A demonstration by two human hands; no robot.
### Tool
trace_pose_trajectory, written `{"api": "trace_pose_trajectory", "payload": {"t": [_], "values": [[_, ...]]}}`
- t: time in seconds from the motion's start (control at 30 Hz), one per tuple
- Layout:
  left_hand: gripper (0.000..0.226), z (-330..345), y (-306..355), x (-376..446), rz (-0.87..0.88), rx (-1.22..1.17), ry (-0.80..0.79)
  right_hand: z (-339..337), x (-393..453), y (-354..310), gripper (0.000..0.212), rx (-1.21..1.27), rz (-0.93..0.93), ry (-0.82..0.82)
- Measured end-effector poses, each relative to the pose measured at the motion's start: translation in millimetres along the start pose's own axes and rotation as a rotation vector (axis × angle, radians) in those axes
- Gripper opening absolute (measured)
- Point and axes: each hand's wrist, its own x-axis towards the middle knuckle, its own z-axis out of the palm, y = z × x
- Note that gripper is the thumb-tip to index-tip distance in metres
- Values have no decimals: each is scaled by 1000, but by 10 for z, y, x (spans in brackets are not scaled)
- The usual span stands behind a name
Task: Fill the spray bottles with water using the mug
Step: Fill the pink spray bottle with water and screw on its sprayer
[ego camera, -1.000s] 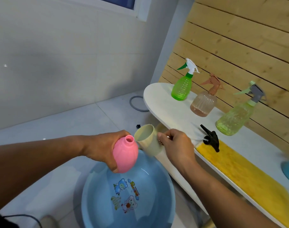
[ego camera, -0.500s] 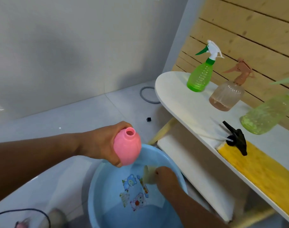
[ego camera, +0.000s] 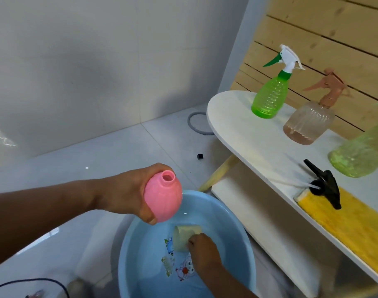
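- The left hand [ego camera: 128, 196] grips a capless pink spray bottle [ego camera: 163, 196], mouth up, above the blue basin's [ego camera: 246, 239] rim at 10 o'clock.
- The right hand [ego camera: 202, 247] holds the cream mug [ego camera: 183, 236] tipped on its side down in the basin water.
- On the white table [ego camera: 237, 130] at 2 o'clock stand a green spray bottle [ego camera: 269, 97] and a brown one [ego camera: 310, 123]; a black sprayer head [ego camera: 323, 186] lies at 3 o'clock.

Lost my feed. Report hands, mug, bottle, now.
Left hand grips pink bottle, uncapped, above basin. Right hand holds mug down in basin water. Nothing blocking the pour path.
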Motion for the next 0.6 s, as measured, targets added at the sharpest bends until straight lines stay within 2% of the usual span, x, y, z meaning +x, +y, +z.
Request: {"api": "trace_pose_trajectory", "payload": {"t": [0.13,0.27,0.4,0.6], "values": [[95,-41,12,-26,20,12,27,-116,-35,-88,26,425,85,50],[96,-73,16,-64,14,11,34,-369,-191,-99,22,802,189,22],[94,-109,46,-122,14,20,41,-735,-413,-148,22,916,174,40],[95,-138,80,-175,16,44,48,-1458,-810,-199,24,912,72,142]]}}
